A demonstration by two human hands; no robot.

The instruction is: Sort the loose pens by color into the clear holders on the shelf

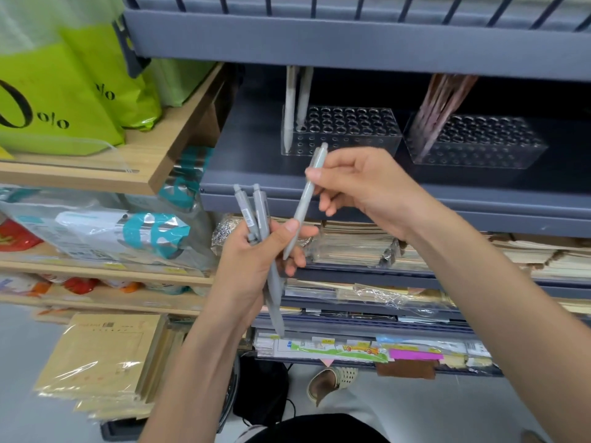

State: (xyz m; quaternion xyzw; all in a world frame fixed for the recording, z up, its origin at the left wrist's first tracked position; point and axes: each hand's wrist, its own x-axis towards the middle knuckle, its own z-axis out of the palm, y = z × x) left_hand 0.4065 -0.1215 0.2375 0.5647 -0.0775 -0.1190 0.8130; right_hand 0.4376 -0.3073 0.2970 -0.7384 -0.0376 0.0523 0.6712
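My left hand [256, 260] grips two grey pens [260, 219], their clicker ends pointing up. My right hand [361, 187] pinches a third grey pen [303, 203] near its top; its tip hangs down by my left thumb. On the dark shelf behind stand two clear holders with rows of round holes. The left holder [351, 129] has two pale grey pens [292, 103] at its left end. The right holder [479, 142] carries a bunch of brownish-pink pens [438, 107] at its left end.
The grey upper shelf edge [351, 43] hangs low over both holders. Left of the rack, a wooden shelf [112, 167] carries green bags [57, 91]. Packed stationery fills the lower shelves [367, 244], and paper packs [105, 356] lie stacked at lower left.
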